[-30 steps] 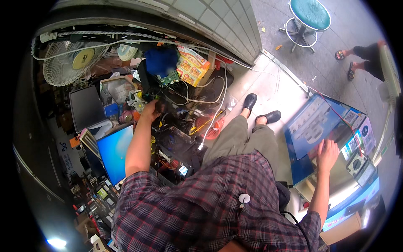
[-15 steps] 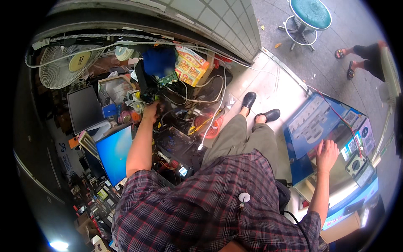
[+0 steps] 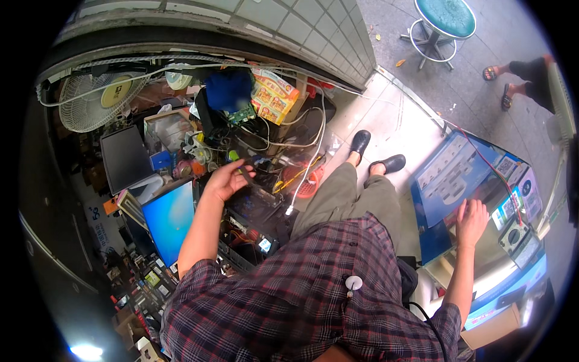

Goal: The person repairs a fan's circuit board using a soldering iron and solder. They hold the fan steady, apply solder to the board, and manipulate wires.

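My left hand [image 3: 227, 181] is closed around a slim dark tool [image 3: 246, 174] with a bright green end; its exact kind is unclear. It is above a jumble of electronic parts, beside an open computer case [image 3: 244, 232] with loose wires inside. Left of that forearm, a monitor [image 3: 170, 222] displays a blue screen. My right hand [image 3: 472, 221] rests, fingers apart and slightly bent, at the edge of the blue-topped display counter [image 3: 431, 238], and nothing is seen in it.
A white fan [image 3: 90, 102] and dark flat screen [image 3: 126, 160] stand at far left. A red basket [image 3: 309, 184] and white cables [image 3: 312, 142] lie near my legs. Beyond the counter are a green round stool [image 3: 446, 18] and another person's sandalled feet [image 3: 505, 96].
My left hand has come back toward me from the clutter, and the slim tool with the green end now shows in its fingers. My right hand stays on the counter.
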{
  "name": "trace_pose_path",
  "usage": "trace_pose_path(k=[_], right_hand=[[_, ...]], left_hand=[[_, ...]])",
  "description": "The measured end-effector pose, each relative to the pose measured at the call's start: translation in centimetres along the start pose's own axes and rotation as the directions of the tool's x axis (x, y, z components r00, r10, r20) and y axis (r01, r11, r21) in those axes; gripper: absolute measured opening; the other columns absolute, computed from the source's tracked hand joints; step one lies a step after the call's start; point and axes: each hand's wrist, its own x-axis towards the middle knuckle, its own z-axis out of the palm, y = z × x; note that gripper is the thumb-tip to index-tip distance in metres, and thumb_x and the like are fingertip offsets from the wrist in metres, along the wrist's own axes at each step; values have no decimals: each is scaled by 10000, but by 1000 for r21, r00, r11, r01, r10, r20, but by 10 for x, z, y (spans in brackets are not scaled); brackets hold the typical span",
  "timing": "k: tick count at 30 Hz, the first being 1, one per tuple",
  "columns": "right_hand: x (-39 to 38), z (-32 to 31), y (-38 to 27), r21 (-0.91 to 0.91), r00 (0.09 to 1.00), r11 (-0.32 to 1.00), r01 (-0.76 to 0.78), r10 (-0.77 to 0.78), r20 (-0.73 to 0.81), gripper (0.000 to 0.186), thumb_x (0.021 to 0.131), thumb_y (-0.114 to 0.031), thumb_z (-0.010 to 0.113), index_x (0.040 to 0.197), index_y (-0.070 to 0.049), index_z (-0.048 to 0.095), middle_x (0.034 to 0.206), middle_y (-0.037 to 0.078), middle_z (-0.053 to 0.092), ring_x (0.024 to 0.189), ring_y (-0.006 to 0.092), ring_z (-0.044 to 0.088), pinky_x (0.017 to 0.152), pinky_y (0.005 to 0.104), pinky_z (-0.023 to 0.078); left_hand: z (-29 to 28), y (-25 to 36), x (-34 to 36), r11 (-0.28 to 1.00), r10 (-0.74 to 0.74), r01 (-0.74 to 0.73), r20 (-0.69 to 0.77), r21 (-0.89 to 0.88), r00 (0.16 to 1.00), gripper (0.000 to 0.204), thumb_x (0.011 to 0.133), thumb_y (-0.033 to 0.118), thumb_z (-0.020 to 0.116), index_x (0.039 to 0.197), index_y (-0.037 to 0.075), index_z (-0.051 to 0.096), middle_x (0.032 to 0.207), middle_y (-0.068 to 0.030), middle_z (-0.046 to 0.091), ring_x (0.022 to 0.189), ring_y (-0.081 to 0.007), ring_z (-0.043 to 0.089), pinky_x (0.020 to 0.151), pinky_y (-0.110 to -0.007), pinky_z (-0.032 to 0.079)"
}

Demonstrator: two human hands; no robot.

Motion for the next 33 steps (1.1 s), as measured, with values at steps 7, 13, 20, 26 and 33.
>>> trace_pose_path(k=[7,13,20,26,33], right_hand=[[-4,1,4,20,1000,1000,3,-3,-13,143,922,-194,669,855,-77,622,843,82,591,834,287,575,749,407,431],[0,-13,0,333,999,942,49,-47,-16,156,821,-103,719,967,-64,680,911,121,657,924,339,618,837,445,477],[36,-97,-113,529,768,559,638,-511,-386,697,751,-84,730,1418,-160,544,1077,103,640,882,288,657,730,380,513],[53,-129,-112,522,790,599,607,-382,-480,678,738,-73,733,1384,-201,575,1188,128,583,895,304,628,781,419,508],[47,-168,-91,436,833,723,535,-366,-415,669,670,-187,792,1317,-177,626,1119,124,558,862,295,617,739,431,505]], left_hand=[[133,-45,-80,861,396,-470,324,196,860,428,1014,160,615,1387,7,470,1070,-91,669,1019,-211,690,915,-338,559],[221,-78,-85,713,307,-603,613,359,728,308,1042,154,582,1290,-20,525,1020,-88,689,912,-168,695,840,-305,561],[324,-76,-131,799,59,-526,833,291,551,298,1040,210,594,1269,36,517,1072,-77,676,903,-167,696,806,-305,589],[369,-63,-166,926,-51,-305,871,225,489,363,1017,204,619,1334,65,508,1169,-33,616,991,-123,670,769,-323,614],[390,-91,-156,957,-6,-266,931,111,366,211,1006,231,660,1098,55,587,1000,-20,653,894,-68,612,776,-227,489]])
